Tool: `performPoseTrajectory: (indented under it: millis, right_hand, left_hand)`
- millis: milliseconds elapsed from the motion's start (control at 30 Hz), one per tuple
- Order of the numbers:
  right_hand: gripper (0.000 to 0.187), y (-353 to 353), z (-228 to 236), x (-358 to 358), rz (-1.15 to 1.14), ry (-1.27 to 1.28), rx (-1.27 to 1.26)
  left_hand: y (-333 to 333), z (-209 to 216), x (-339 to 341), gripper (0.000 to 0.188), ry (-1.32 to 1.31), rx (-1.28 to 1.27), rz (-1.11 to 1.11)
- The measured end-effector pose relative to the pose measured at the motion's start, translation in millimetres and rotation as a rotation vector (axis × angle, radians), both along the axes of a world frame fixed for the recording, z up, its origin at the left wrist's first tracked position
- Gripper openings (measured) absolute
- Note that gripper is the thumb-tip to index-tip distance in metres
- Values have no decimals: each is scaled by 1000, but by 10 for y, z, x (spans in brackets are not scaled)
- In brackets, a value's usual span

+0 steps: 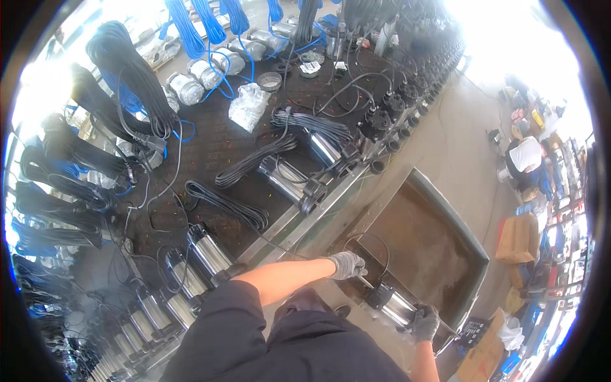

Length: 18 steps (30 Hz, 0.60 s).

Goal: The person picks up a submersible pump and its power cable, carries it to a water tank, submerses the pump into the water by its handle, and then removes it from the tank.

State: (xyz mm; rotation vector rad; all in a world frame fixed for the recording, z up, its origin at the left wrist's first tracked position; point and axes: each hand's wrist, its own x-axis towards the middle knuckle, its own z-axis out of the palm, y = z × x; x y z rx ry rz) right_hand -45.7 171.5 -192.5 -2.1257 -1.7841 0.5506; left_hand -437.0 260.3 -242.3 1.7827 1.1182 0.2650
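A submersible pump (396, 307) with a shiny metal body and black end lies tilted over the near side of a metal water tank (478, 249). My right hand (424, 323), in a grey glove, is closed round the pump's right end. On the other side, my gloved left hand (347, 264) is closed just off the pump's black end. A short pale rod shows between that hand and the pump; what the fingers grip is mostly hidden. From the pump a black cable (387, 251) arches up and back toward my left hand.
Left of the tank, a dark bench (210, 149) carries more pumps (283, 177), coiled black cables (232, 202) and a clear plastic bag (249, 107). Cable bundles (127, 76) hang at the left. Cardboard boxes (517, 237) stand at the right; another person (526, 155) is beyond.
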Motion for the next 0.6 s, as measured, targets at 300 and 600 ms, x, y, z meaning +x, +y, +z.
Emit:
performPoseTrajectory:
  millis: [300, 600]
  right_hand:
    - [16, 28, 173, -125, 61, -59, 59]
    - [17, 44, 134, -110, 53, -41, 28]
  left_hand:
    - [-167, 289, -20, 33, 83, 108, 94]
    - [-113, -302, -92, 30, -159, 225, -96]
